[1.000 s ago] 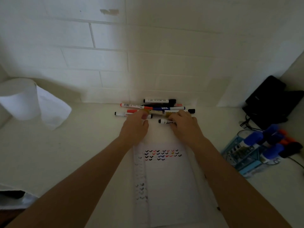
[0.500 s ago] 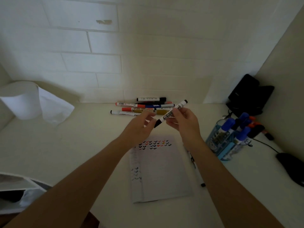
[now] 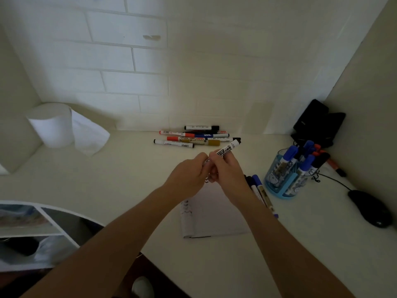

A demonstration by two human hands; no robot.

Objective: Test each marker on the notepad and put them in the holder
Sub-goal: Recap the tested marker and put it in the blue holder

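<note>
1. Head view, centre: the left hand (image 3: 189, 176) and the right hand (image 3: 228, 168) meet above the far edge of the notepad (image 3: 217, 211), touching each other.
2. Both hold one white marker (image 3: 228, 149), lifted off the table (image 3: 111, 179). The left grip is closed round the marker's lower end, which is hidden in the fingers. The right grip pinches the barrel just above it. The free black end points up and to the right.
3. The notepad lies flat on the table beneath the wrists and forearms. Small dark marks show along its left margin.
4. Beyond the hands, a pile of loose markers (image 3: 193, 138) lies at the foot of the white brick wall (image 3: 129, 61).
5. A few spare markers (image 3: 258, 188) lie just beside the notepad's right edge, partly behind the right wrist.
6. To the right of these stands the blue holder (image 3: 273, 179), with blue-capped and dark-capped markers upright in it.
7. Periphery: a paper towel roll (image 3: 50, 125) stands at far left, and a black mouse (image 3: 369, 208) lies at far right on its cable.
</note>
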